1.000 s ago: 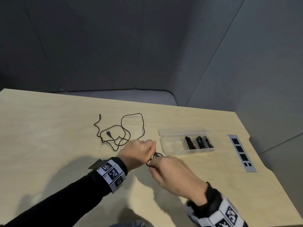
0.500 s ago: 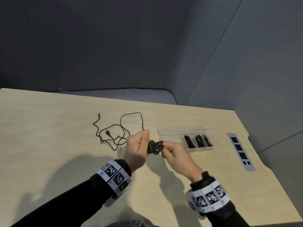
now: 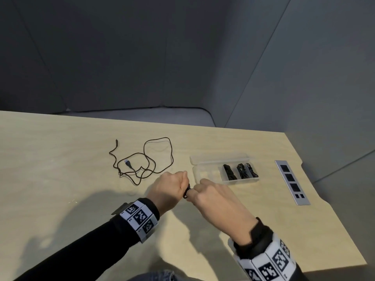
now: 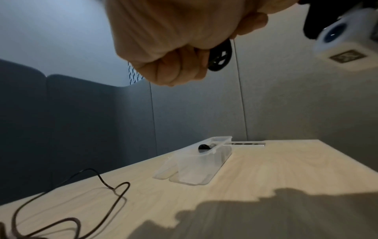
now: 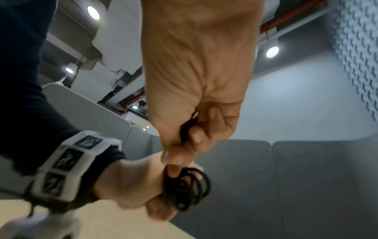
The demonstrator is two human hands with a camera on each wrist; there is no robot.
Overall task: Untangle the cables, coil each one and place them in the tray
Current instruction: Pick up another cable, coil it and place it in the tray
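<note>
My left hand (image 3: 172,184) and right hand (image 3: 211,192) meet above the table just in front of the clear plastic tray (image 3: 205,170). Between them is a small black coiled cable (image 3: 186,192), mostly hidden in the head view. The left wrist view shows the coil (image 4: 219,55) gripped in my left fist. In the right wrist view the coil (image 5: 187,189) sits in the left hand (image 5: 131,189), while my right hand (image 5: 196,122) pinches a strand of it. Three coiled black cables (image 3: 240,171) lie in the tray's right half. A loose tangled black cable (image 3: 142,159) sprawls left of the tray.
The tray's lid (image 3: 219,158) lies open behind it. A grey socket panel (image 3: 292,182) is set in the table near the right edge. The table's right edge (image 3: 316,191) cuts in diagonally. Grey partition walls stand behind.
Both hands dropped slightly from their raised position half a second ago and drew closer together, so the coil, plainly seen between them then, is now almost covered by the fingers.
</note>
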